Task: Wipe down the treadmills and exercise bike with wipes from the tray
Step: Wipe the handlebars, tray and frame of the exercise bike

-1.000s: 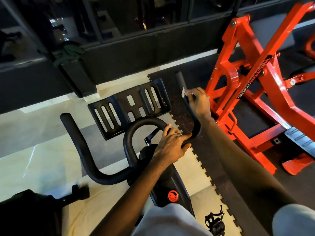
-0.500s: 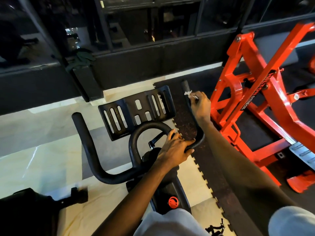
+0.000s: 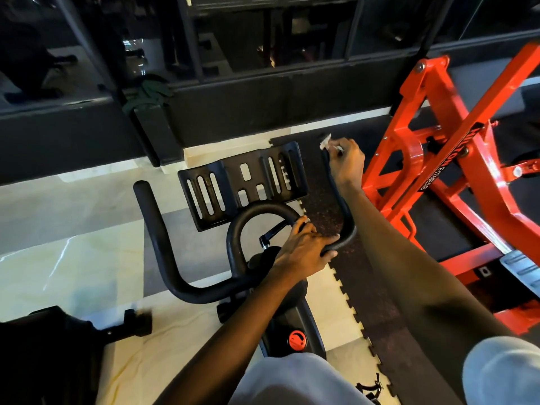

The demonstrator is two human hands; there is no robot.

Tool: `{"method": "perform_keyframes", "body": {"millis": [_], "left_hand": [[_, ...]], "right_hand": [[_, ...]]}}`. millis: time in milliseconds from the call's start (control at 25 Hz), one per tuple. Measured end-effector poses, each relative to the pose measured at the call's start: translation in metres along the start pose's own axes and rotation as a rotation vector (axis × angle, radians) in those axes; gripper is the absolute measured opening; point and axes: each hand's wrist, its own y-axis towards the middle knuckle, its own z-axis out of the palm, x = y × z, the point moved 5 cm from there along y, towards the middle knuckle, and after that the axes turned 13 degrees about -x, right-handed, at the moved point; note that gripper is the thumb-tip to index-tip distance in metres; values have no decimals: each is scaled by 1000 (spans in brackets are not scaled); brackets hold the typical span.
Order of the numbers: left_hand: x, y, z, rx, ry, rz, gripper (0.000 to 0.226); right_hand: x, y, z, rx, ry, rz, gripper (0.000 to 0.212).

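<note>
A black exercise bike's handlebar [image 3: 163, 247] curves below me, with a slotted tablet holder [image 3: 242, 182] at its front. My right hand [image 3: 346, 163] is wrapped round the tip of the right handlebar horn [image 3: 339, 200] and grips a small white wipe [image 3: 325, 140], which sticks out past the fingers at the horn's end. My left hand [image 3: 304, 249] grips the bend at the base of that same horn, beside the inner loop [image 3: 233, 235]. The bike's frame with a red knob [image 3: 297, 340] shows between my arms.
An orange weight machine [image 3: 438, 159] stands close on the right, on a dark rubber mat [image 3: 359, 282]. A black wall with glass panels [image 3: 233, 106] runs across the front. A dark object [image 3: 43, 355] sits low left on the pale tiled floor [image 3: 73, 229].
My right hand has slid with the wipe up the right horn to its tip. The left hand has kept its grip on the bend.
</note>
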Motion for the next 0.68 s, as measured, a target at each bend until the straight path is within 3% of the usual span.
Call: {"method": "perform_keyframes", "body": {"millis": [200, 480, 680], "left_hand": [[-1, 0, -7, 2, -30, 0, 50], [18, -15, -39, -168, -221, -43, 31], [90, -41, -121, -391, -82, -181, 30]], "right_hand": [[19, 9, 8, 11, -23, 21, 18], [20, -37, -9, 11, -28, 41, 14], [69, -75, 14, 97, 123, 34, 19]]}}
